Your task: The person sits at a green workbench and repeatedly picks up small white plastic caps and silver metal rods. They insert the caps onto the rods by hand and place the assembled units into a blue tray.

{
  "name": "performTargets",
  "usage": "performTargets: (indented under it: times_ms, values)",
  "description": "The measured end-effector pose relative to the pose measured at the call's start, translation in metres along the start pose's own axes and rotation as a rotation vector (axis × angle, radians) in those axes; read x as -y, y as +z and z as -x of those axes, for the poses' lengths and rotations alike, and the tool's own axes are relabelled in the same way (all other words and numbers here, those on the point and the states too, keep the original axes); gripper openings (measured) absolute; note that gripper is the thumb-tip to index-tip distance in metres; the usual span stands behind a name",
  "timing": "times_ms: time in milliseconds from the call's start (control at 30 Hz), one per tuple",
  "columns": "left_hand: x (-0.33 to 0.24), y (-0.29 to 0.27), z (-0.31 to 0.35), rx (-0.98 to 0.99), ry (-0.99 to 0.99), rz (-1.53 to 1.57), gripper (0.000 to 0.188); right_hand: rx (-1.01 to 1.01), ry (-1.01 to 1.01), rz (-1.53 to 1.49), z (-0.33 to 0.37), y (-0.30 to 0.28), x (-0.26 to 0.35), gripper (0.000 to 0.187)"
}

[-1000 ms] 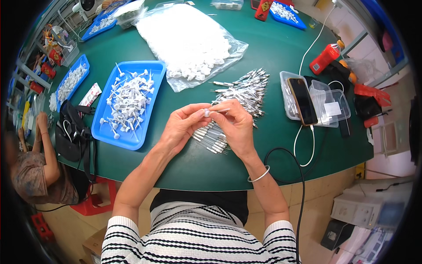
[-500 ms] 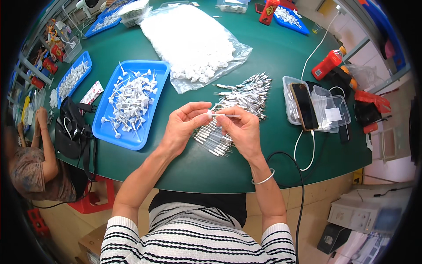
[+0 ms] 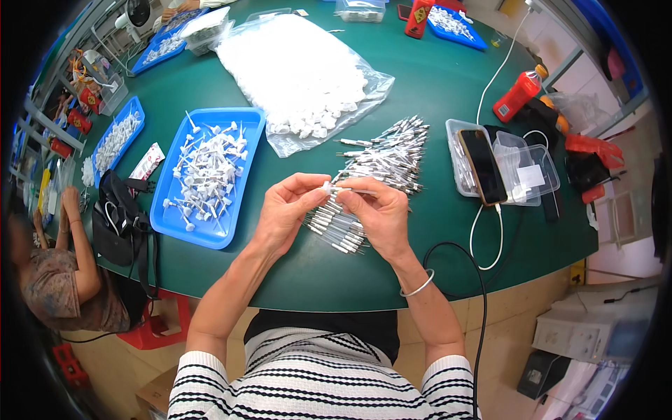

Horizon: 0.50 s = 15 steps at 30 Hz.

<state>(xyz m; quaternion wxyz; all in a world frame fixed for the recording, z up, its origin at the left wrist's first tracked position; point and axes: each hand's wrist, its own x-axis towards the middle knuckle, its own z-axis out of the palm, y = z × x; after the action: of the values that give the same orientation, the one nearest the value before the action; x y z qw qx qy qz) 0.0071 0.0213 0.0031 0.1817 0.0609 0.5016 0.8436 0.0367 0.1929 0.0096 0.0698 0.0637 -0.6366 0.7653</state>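
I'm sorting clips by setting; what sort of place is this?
Probably an assembly workshop: a blue tray of white-headed parts, a plastic bag of white pieces and a pile of slim rods share one green table.

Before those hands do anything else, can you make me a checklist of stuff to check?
1. Left hand holding the white piece: ok, it is pinched between the fingers.
2. Right hand holding the thin rod: ok, it is gripped by thumb and finger.
3. White piece and thin rod fully joined: cannot tell, too small to see.
4. Pile of rods neatly lined up: not ok, many cross one another at the far end.
5. Blue tray lying flat on the table: ok, with many white-headed pieces inside.
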Motion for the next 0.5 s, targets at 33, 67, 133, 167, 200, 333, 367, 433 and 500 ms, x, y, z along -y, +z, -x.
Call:
performTargets:
  times_ms: [33,67,133,167,200,333,367,433,500]
  values:
    - [0.0004,0.0002,0.0003,-0.005,0.004,-0.009,0.024,-0.002,-0.028,0.034,0.0000,-0.0001,-0.0013,0.012]
    - [0.0008,0.0003,0.0004,-0.009,0.007,-0.019,0.024,-0.003,-0.056,0.068,0.0002,-0.0003,-0.0028,0.012]
    - [0.0014,-0.0021,-0.0001,-0.001,0.016,-0.011,0.023,0.004,-0.060,0.068,0.0007,-0.0009,-0.0066,0.014]
    - [0.0017,-0.0028,-0.0004,0.003,0.021,-0.008,0.022,0.008,-0.063,0.068,0.0009,-0.0009,-0.0074,0.014]
    - [0.0019,-0.0027,-0.0006,0.007,0.024,-0.008,0.022,0.009,-0.043,0.038,0.0011,-0.0005,-0.0067,0.015]
    - [0.0024,-0.0037,-0.0010,0.023,0.031,0.010,0.022,0.013,0.003,-0.064,0.0007,0.0015,-0.0051,0.015]
    - [0.0024,-0.0042,-0.0010,0.027,0.030,0.018,0.022,0.014,0.007,-0.086,0.0006,0.0018,-0.0053,0.015]
    - [0.0015,-0.0043,-0.0008,0.028,0.023,0.021,0.022,0.016,0.001,-0.108,0.0003,0.0027,-0.0055,0.015]
    - [0.0008,-0.0043,-0.0005,0.028,0.023,0.019,0.022,0.017,-0.002,-0.121,0.0002,0.0032,-0.0056,0.014]
